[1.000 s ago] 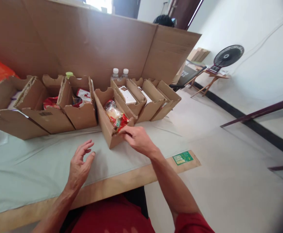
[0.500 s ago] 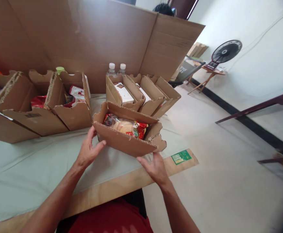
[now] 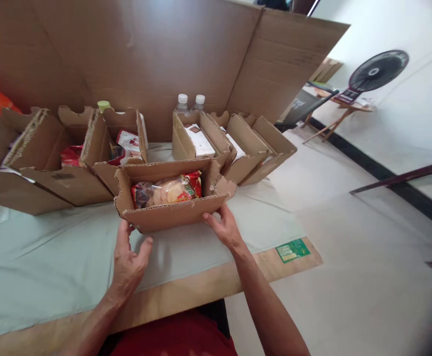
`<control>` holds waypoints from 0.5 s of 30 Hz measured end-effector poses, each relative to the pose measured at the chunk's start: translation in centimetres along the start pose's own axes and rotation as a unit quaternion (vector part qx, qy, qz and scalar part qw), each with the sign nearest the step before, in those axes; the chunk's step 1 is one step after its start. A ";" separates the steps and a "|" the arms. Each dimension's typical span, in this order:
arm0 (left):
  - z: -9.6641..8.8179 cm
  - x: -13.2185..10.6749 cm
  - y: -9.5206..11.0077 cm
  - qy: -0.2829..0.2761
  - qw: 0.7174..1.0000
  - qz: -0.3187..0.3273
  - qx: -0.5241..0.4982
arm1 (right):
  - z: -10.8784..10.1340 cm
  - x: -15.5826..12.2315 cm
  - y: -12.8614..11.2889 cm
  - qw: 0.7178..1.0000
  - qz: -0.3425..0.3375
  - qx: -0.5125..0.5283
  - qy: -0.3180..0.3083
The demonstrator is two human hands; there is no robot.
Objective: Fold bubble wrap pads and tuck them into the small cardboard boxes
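A narrow open-topped cardboard box (image 3: 171,217) is tilted in front of me, with red and clear snack packets (image 3: 166,192) inside. My right hand (image 3: 225,228) grips its lower right end, thumb on the front wall and the other fingers partly hidden under it. Below the box's left corner is my left hand (image 3: 129,262), thumb and fingers apart. Its fingertips are close to the corner; whether they touch it I cannot tell.
Similar cardboard boxes (image 3: 60,185) with packets stand at the left, and more boxes (image 3: 245,148) holding white cartons stand at the right. Behind are two capped bottles (image 3: 182,105) and a tall cardboard panel (image 3: 145,59). A fan (image 3: 379,71) stands beyond the cloth-covered table (image 3: 71,262).
The box has shifted left and turned, its right end now higher. My right hand has moved with it, while my left hand has come down below its corner. The view has shifted slightly.
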State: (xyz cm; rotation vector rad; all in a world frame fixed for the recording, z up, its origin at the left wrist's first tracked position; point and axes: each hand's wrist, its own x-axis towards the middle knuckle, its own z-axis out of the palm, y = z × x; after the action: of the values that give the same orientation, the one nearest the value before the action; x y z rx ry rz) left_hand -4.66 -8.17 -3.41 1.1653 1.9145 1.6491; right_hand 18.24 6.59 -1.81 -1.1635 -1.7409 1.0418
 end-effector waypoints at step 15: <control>-7.2 -3.8 -2.8 -0.097 0.994 -0.037 -0.027 | 10.0 -7.7 -4.8 0.969 -0.171 -0.053 -0.173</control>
State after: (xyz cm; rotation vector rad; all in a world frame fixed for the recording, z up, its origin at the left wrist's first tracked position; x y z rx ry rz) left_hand -8.62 -15.66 -5.08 1.1714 1.7605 1.4827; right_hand 9.81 -3.94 -2.24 -0.7310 -2.2001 0.9864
